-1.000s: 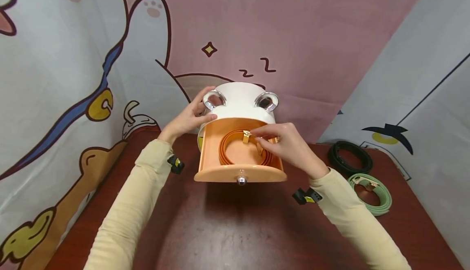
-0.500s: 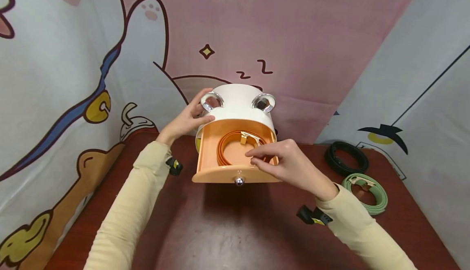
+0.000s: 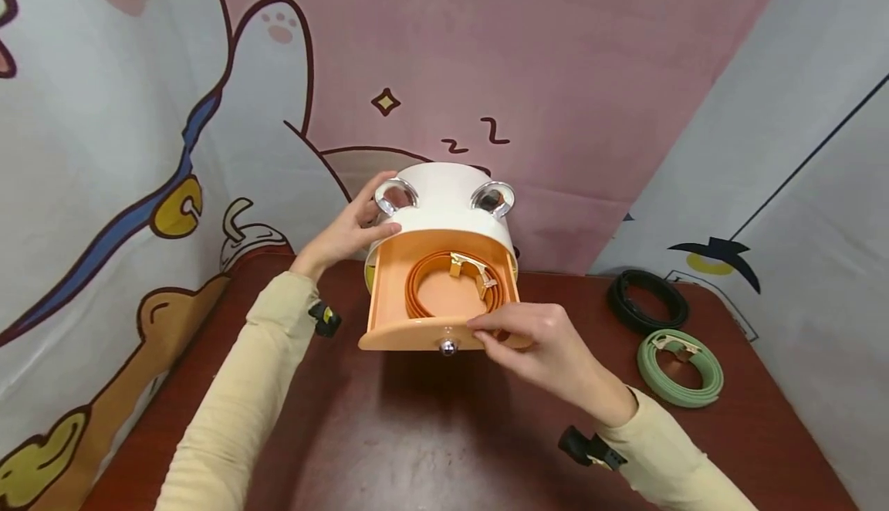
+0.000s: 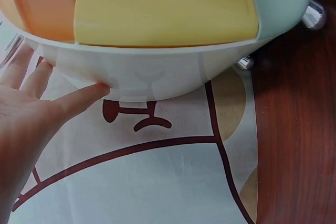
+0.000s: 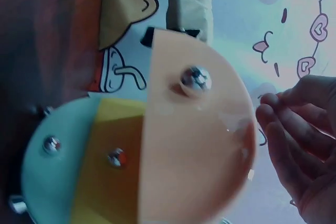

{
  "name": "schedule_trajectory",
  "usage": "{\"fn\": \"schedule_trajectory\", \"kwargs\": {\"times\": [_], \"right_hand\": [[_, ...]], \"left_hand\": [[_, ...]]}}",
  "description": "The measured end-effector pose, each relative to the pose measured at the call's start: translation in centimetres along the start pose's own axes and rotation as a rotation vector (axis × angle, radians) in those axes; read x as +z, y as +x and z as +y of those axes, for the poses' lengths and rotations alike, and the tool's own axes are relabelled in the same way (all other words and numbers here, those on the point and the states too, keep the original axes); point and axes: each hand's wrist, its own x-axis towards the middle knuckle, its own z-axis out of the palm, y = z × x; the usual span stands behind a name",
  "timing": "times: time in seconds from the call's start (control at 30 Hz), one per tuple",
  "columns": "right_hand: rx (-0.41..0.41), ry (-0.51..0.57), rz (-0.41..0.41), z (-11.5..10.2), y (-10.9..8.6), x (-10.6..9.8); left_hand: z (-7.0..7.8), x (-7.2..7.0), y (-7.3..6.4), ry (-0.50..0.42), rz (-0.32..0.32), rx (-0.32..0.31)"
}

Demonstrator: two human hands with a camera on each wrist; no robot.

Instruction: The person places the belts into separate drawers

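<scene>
Orange belt (image 3: 414, 287) looks settled: right hand (image 3: 549, 350) (empty, loosely bent) has left it for the front edge of the drawer (image 3: 410, 334); left hand (image 3: 340, 239), spread, touches the case (image 3: 444, 196).

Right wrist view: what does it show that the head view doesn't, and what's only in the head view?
Only the right wrist view shows the green drawer front with its knob, and the knob on the yellow drawer.

Only the head view shows the left hand, the orange belt, black belt and green belt.

Both show the right hand, the peach drawer, the table and the cartoon backdrop.
</scene>
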Motion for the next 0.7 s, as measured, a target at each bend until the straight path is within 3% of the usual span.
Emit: {"fn": "schedule_trajectory", "kwargs": {"times": [0.17, 0.37, 0.63, 0.7], "right_hand": [[0.049, 0.069, -0.063, 0.0, -1.2, 1.9], [0.079, 0.062, -0.103, 0.3, -2.2, 3.9], [0.139, 0.084, -0.112, 0.4, -2.9, 4.5], [0.167, 0.084, -0.128, 0.4, -3.0, 4.6]], "left_hand": [[0.5, 0.0, -0.3, 0.003, -0.001, 0.013], [-1.2, -0.6, 0.3, 0.002, 0.005, 0.014], [-0.6, -0.3, 0.1, 0.001, 0.008, -0.029], [-1.4, -0.4, 0.3, -0.018, 0.005, -0.022]]}}
